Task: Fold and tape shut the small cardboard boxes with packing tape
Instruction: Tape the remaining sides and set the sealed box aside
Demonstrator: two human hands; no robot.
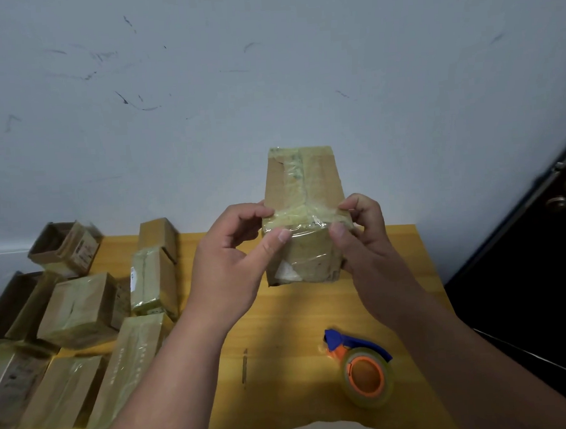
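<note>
Plainly, you had the tape dispenser [364,372] lying nearest you on the yellow table [291,316], below your right wrist and well apart from both hands, its blue cutter end pointing away from you. Above it, you held the small cardboard box [303,219] lifted off the table between your two hands. Your left hand [234,257] curled round the box's left edge, thumb pressed on the taped near face and fingers wrapped behind. Your right hand [362,229] mirrored it on the right edge, thumb on the front, fingers bent over the upper corner. Both thumbs sat just under the cross-strip of tape, as if smoothing it down.

The box looked light, since your fingertips alone carried it. It seemed stiff along its folded edges but likely to dent on the flat faces, so the corners and edges were the places to grip. The glossy tape probably made the wrapped faces slippery; bare cardboard would have given better purchase. Whether the far end was fully sealed you could not tell from here, though tape appeared to run over it.

Out beyond your left hand, the other boxes [82,306] lay in a loose group, most of them taped.
</note>
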